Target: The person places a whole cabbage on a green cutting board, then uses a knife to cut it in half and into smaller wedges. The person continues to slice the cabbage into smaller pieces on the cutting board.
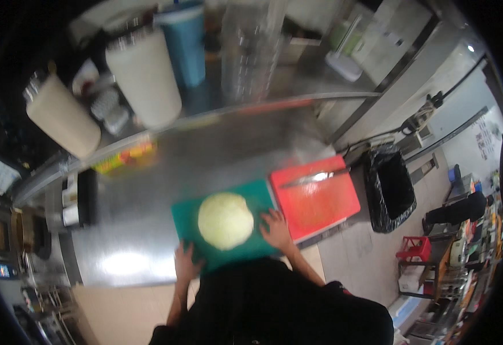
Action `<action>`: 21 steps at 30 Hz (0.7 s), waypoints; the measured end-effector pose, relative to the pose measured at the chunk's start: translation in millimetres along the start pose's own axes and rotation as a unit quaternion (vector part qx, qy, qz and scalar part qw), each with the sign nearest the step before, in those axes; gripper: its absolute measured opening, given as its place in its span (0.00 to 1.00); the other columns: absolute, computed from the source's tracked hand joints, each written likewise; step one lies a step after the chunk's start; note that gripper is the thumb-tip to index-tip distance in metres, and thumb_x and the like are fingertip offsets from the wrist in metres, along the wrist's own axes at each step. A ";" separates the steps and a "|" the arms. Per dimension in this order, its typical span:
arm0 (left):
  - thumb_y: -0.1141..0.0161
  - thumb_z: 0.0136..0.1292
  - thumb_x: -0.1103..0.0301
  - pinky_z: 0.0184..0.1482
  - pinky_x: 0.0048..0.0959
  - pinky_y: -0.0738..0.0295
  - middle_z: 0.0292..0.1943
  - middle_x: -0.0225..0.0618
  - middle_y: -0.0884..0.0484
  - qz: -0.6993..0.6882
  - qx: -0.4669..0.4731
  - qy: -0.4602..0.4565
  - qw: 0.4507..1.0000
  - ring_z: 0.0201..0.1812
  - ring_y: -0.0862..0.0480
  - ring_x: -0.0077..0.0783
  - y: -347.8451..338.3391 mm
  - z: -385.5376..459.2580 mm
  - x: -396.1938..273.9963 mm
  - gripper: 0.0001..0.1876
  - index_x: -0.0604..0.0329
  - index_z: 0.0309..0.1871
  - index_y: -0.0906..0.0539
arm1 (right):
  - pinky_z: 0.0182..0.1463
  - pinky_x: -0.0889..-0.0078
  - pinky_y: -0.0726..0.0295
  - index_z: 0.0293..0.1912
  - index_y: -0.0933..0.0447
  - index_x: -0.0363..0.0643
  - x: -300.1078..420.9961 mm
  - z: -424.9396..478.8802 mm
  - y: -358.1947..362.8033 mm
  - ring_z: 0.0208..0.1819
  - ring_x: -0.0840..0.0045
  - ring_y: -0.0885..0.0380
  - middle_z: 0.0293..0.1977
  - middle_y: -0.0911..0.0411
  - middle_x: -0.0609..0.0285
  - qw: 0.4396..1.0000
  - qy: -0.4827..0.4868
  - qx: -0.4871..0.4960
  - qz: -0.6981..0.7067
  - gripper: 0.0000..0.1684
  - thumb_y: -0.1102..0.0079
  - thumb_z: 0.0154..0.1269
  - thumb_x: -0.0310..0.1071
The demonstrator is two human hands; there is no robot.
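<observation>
A pale yellow-green round of food (pixel 225 221) sits near the middle of a green cutting board (pixel 251 254) on the steel worktop. Motion blur hides whether it is dough or a vegetable. My left hand (pixel 187 263) is at the board's near left edge, fingers apart and clear of the round. On the opposite side, my right hand (pixel 276 229) rests at the board's right edge with its fingers spread, also apart from the round. Just right of it lies a red cutting board (pixel 320 202), and a knife (pixel 314 177) lies across its far part.
A steel shelf behind the worktop (pixel 126 224) holds two whitish containers (pixel 146 82) (pixel 64 116), a blue container (pixel 186 51) and clear stacked cups (pixel 251 56). A black-lined bin (pixel 391 189) stands right of the worktop. Farther right are a red stool (pixel 415 248) and a person (pixel 462 209).
</observation>
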State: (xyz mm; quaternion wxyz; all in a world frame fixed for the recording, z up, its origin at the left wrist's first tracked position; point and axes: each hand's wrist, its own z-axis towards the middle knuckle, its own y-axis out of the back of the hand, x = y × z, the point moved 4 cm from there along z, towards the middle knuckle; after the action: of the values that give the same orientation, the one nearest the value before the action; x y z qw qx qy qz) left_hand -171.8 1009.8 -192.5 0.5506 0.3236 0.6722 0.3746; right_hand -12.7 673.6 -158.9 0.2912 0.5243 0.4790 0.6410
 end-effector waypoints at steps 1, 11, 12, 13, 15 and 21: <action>0.19 0.48 0.56 0.71 0.57 0.33 0.80 0.54 0.42 0.027 0.017 0.017 0.999 0.73 0.35 0.64 0.5 -6.5 -9.0 0.47 0.56 0.74 0.27 | 0.74 0.43 0.32 0.67 0.26 0.43 -1.4 -3.6 -3.9 0.76 0.41 0.41 0.75 0.38 0.41 0.998 0.010 0.044 -0.046 0.34 0.35 0.64 0.44; 0.16 0.42 0.57 0.72 0.51 0.34 0.81 0.48 0.43 0.077 0.075 0.045 0.993 0.75 0.35 0.55 -5.1 -0.3 -0.9 0.50 0.52 0.73 0.26 | 0.64 0.48 0.20 0.69 0.26 0.42 36.3 82.7 160.2 0.56 0.51 0.17 0.58 0.19 0.41 0.962 0.070 0.264 0.007 0.32 0.43 0.74 0.50; 0.16 0.40 0.57 0.71 0.51 0.33 0.81 0.48 0.42 0.078 0.073 0.039 0.994 0.74 0.35 0.54 -9.0 2.8 -3.9 0.51 0.52 0.73 0.25 | 0.60 0.55 0.19 0.67 0.24 0.41 39.0 100.1 209.9 0.53 0.60 0.17 0.56 0.17 0.45 0.986 0.062 0.124 0.098 0.29 0.40 0.73 0.45; 0.15 0.39 0.57 0.71 0.50 0.33 0.81 0.48 0.41 0.083 0.071 0.038 0.993 0.74 0.34 0.54 -11.5 3.4 -3.4 0.51 0.51 0.73 0.25 | 0.56 0.63 0.18 0.65 0.22 0.40 44.1 117.9 257.4 0.49 0.69 0.16 0.54 0.15 0.50 0.978 0.085 -0.029 0.189 0.26 0.37 0.72 0.39; 0.14 0.36 0.56 0.70 0.50 0.31 0.80 0.47 0.40 0.085 0.066 0.040 0.993 0.73 0.32 0.53 -13.6 3.3 -0.6 0.52 0.50 0.72 0.24 | 0.48 0.71 0.16 0.61 0.19 0.39 61.9 154.2 346.2 0.42 0.79 0.15 0.48 0.12 0.57 0.939 0.124 -0.188 0.259 0.22 0.36 0.71 0.35; 0.13 0.33 0.57 0.66 0.52 0.25 0.78 0.45 0.35 0.083 0.050 0.024 0.995 0.71 0.29 0.54 -12.4 6.5 1.2 0.52 0.48 0.70 0.22 | 0.50 0.60 0.15 0.46 0.15 0.36 100.1 293.9 461.7 0.46 0.61 0.12 0.36 0.12 0.49 0.945 0.144 -0.273 0.111 0.18 0.36 0.65 0.40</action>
State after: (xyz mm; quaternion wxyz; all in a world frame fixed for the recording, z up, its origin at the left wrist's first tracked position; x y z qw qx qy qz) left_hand -165.9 1005.5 -204.5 0.4848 0.3965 0.6735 0.3928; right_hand 298.3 680.4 302.4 0.2775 0.3765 0.2610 0.8445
